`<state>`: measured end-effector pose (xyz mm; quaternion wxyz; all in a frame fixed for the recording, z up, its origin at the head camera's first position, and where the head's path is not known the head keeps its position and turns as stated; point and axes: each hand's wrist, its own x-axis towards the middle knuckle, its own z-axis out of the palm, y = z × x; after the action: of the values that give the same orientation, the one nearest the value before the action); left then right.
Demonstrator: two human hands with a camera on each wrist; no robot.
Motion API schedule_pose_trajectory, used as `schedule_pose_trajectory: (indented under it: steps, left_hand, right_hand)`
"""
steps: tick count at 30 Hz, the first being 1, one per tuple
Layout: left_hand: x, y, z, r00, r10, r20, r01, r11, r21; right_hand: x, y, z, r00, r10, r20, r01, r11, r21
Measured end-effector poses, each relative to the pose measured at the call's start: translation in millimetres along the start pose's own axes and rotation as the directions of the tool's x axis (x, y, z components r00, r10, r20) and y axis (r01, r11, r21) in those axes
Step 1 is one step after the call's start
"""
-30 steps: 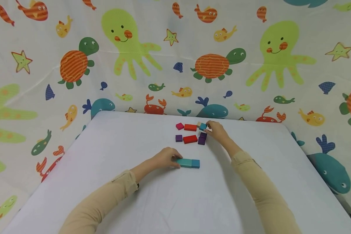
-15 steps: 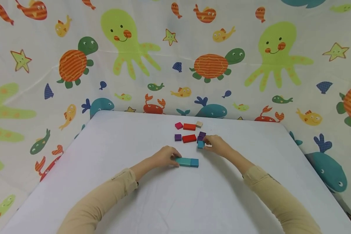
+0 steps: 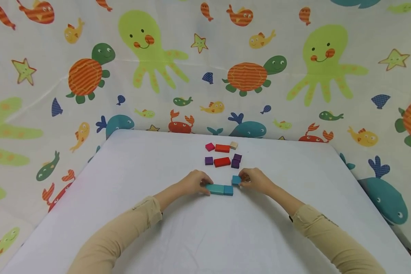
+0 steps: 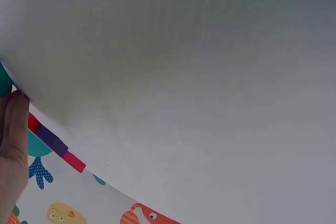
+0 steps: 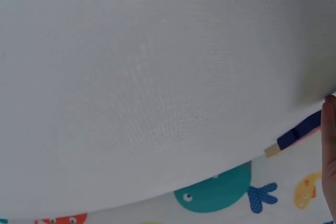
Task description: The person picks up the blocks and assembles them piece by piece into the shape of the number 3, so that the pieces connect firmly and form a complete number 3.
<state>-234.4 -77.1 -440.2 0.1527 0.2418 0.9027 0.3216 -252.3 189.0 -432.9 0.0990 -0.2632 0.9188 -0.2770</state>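
In the head view my left hand (image 3: 194, 182) grips the left end of a teal rectangular block (image 3: 215, 189) lying on the white table. A blue cube (image 3: 228, 190) sits flush against that block's right end. Between thumb and fingers my right hand (image 3: 257, 180) pinches another blue cube (image 3: 236, 180), just behind and to the right of the first. Only the edge of the left hand (image 4: 13, 135) shows in the left wrist view, beside a sliver of teal block (image 4: 4, 81). At the right wrist view's border the right hand (image 5: 329, 150) is partly visible, its cube hidden.
Farther back lie two rows of blocks: a pink cube (image 3: 210, 147), a red block (image 3: 222, 148) and a beige cube (image 3: 233, 145); nearer, a purple cube (image 3: 209, 161), a red block (image 3: 222, 162) and two purple cubes (image 3: 236, 163). A sea-animal curtain (image 3: 205, 76) hangs behind the table (image 3: 150, 160).
My right hand has carried the second blue cube from beside the beige cube toward me, past the purple cubes, to near the first blue cube. The left hand stays on the teal block.
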Motion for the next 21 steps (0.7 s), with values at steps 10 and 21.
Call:
schedule_pose_trajectory:
  steps: [10, 21]
  left_hand:
    - [4.1, 4.1, -4.3, 0.999, -0.025, 0.033, 0.024, 0.999, 0.033]
    - [6.3, 1.9, -2.8, 0.999, -0.032, 0.029, 0.031, 0.999, 0.041]
  right_hand:
    - [0.6, 2.4, 2.8, 1.000, -0.007, 0.016, 0.007, 1.000, 0.001]
    - [2.8, -3.5, 1.8, 0.998, -0.002, 0.059, 0.006, 0.999, -0.052]
